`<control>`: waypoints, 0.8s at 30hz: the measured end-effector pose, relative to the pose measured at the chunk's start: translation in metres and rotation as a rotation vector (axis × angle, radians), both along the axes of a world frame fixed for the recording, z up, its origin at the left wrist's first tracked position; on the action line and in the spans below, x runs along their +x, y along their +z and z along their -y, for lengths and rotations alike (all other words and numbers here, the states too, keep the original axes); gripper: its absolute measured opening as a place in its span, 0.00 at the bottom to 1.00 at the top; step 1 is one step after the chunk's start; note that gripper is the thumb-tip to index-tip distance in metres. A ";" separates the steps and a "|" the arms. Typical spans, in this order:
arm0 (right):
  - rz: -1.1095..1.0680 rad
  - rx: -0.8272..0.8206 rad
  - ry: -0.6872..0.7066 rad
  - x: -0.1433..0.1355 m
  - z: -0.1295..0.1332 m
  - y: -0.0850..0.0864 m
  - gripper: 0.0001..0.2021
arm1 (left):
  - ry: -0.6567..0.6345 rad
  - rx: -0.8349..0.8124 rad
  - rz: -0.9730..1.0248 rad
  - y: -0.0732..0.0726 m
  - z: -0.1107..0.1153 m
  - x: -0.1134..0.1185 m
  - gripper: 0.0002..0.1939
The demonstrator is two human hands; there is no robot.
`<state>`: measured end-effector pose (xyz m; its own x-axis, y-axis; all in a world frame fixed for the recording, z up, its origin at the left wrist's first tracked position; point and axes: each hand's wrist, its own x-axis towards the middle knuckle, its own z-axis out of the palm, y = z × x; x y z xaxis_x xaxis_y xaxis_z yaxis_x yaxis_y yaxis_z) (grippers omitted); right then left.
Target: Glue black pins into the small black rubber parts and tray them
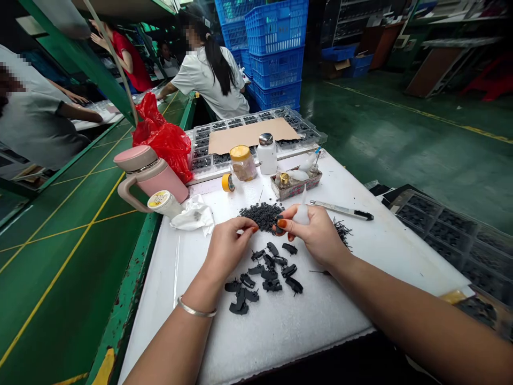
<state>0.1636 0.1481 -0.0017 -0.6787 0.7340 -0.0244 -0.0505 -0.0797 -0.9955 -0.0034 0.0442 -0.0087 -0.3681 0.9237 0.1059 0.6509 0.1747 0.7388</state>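
Observation:
My right hand (316,230) is closed, with a translucent white squeeze bottle (301,215) with a thin nozzle tucked in it. The same hand's thumb and fingertips pinch a small black part (277,223). To its left, my left hand (230,243) has thumb and index finger pressed together; whatever they hold, if anything, is too small to make out. Just beyond both hands lies a heap of tiny black ring-like pieces (262,214). Nearer to me are several curved black plastic parts (271,274), some with thin pins sticking out. Thin black pins (342,232) lie beside my right hand.
A pen (340,209), a small box of bottles (298,184), a jar (242,163), a white pump bottle (266,155) and a pink mug (154,174) stand around the work area. Compartment trays (312,131) line the back; a green conveyor (76,214) runs left, with people beyond.

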 end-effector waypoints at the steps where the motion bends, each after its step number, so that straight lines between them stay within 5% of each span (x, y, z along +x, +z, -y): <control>1: 0.015 0.046 -0.004 0.000 0.001 0.001 0.12 | 0.026 0.013 0.201 0.003 0.002 0.000 0.07; 5: 0.023 0.170 0.014 0.000 0.008 0.002 0.10 | 0.105 0.050 0.844 0.011 0.009 0.003 0.09; 9: 0.026 0.208 0.022 0.000 0.011 0.003 0.11 | 0.157 0.071 1.161 0.013 0.011 0.008 0.11; 15: 0.043 0.247 0.025 0.001 0.013 0.006 0.11 | 0.141 0.059 1.330 0.010 0.012 0.010 0.13; 24: 0.072 0.321 0.066 0.002 0.014 0.006 0.09 | 0.096 0.048 1.318 0.011 0.010 0.014 0.11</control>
